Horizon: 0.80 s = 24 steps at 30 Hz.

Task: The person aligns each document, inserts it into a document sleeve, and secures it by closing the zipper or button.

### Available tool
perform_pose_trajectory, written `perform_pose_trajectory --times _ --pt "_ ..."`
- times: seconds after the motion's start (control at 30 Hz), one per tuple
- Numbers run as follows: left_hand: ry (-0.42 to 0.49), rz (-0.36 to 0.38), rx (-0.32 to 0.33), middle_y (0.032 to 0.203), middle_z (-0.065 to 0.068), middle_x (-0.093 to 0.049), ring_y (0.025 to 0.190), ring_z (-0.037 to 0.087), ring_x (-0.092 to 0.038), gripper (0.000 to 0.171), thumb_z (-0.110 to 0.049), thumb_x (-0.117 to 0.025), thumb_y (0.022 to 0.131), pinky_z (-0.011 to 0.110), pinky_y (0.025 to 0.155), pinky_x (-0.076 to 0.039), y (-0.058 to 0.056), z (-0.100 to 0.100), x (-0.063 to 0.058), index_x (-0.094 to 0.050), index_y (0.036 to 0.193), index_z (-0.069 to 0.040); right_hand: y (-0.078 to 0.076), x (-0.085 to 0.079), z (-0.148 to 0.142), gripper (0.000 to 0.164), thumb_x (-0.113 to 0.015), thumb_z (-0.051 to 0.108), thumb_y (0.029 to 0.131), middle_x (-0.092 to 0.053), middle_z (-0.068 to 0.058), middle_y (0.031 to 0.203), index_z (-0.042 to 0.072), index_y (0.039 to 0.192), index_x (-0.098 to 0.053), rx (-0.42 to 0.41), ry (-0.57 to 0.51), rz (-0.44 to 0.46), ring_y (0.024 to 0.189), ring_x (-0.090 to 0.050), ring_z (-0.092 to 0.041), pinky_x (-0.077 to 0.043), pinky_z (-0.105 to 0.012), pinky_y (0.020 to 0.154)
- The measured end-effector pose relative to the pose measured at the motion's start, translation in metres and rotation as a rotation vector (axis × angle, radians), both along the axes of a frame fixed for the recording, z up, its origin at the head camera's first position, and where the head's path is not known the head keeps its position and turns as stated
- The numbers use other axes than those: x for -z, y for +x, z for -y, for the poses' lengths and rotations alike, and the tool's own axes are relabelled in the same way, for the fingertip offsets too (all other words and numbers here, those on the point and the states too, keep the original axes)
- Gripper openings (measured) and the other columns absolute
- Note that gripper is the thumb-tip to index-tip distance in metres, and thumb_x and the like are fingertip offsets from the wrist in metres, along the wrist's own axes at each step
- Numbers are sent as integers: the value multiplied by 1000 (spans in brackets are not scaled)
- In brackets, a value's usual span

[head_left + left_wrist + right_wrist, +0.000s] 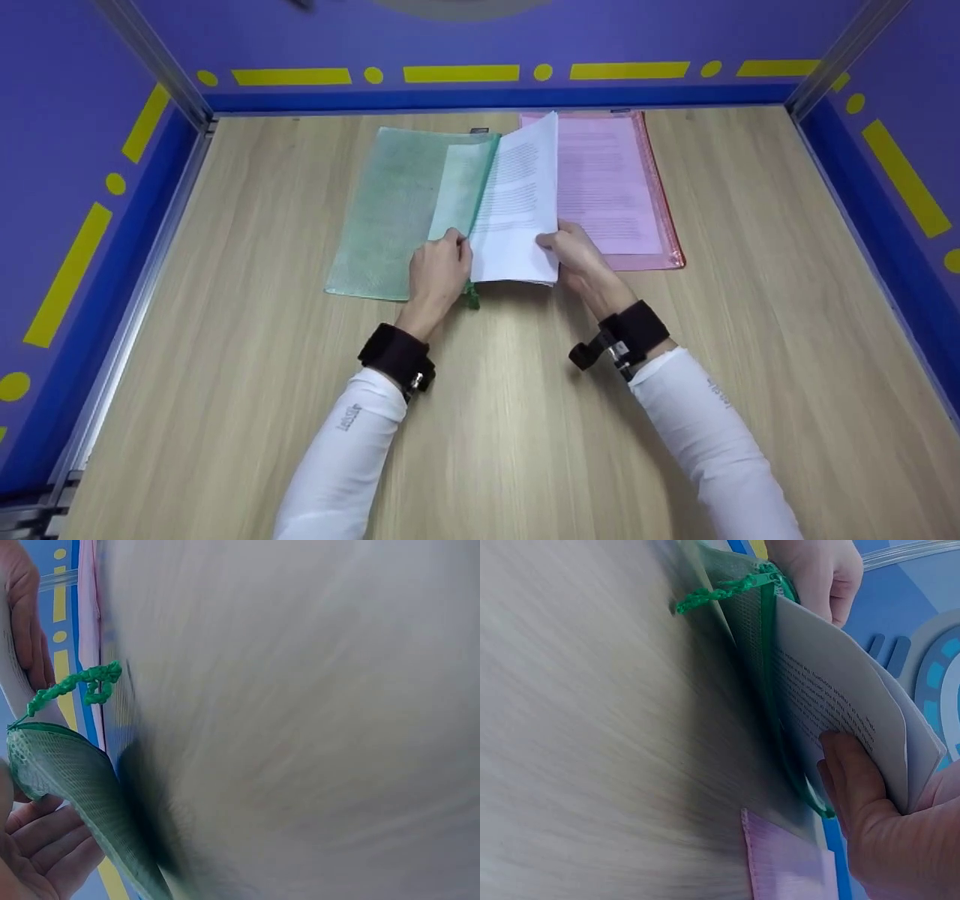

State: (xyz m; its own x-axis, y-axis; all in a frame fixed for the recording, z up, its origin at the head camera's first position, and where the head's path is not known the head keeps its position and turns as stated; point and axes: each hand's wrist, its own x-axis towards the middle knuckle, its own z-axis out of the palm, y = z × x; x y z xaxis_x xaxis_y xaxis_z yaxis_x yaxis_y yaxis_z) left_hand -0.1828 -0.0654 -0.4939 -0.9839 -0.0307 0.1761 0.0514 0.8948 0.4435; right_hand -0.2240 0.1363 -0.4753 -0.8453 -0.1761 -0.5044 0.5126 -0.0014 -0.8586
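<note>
A green mesh zipper pouch (390, 202) lies left of the middle, its open edge facing right. My left hand (440, 270) pinches that edge near the front corner, where a green braided zipper pull (94, 679) hangs. Printed white papers (517, 202) stick partly out of the pouch, and their left part shows through the mesh. My right hand (577, 259) grips the papers at their right edge, thumb on top and fingers underneath. In the right wrist view the sheets bow upward and the fingers (855, 772) press against the printed underside.
A pink zipper pouch (615, 187) with a printed sheet inside lies at the back right, partly behind the papers. Blue walls (480, 45) with yellow marks border the wooden table (495, 420) at the back and sides.
</note>
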Motion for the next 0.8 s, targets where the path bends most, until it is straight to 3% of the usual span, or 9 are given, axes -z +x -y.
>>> perform_pose_trajectory --times 0.4,0.6,0.8 --pt "37 -18 0 82 12 -75 64 20 -68 25 -19 -52 101 36 59 -56 -1 -2 2 -70 101 0 -11 4 -24 55 -43 -1 96 -60 -12 117 -4 150 -32 -38 -26 28 89 -68 -13 -60 -31 79" --pt "31 -12 -6 83 11 -75 64 19 -66 26 -20 -52 102 36 59 -56 -3 -4 0 -69 102 -1 -12 4 -38 56 -47 -5 93 -68 -3 93 -8 148 -36 -65 72 3 75 -70 -8 -61 -24 73" --pt "36 -12 -10 83 11 -75 66 21 -69 25 -20 -52 102 37 61 -57 -3 -6 -1 -70 102 -1 -10 6 -38 52 -52 -5 93 -71 3 77 -11 143 -42 -71 80 -22 68 -70 -6 -60 -22 69"
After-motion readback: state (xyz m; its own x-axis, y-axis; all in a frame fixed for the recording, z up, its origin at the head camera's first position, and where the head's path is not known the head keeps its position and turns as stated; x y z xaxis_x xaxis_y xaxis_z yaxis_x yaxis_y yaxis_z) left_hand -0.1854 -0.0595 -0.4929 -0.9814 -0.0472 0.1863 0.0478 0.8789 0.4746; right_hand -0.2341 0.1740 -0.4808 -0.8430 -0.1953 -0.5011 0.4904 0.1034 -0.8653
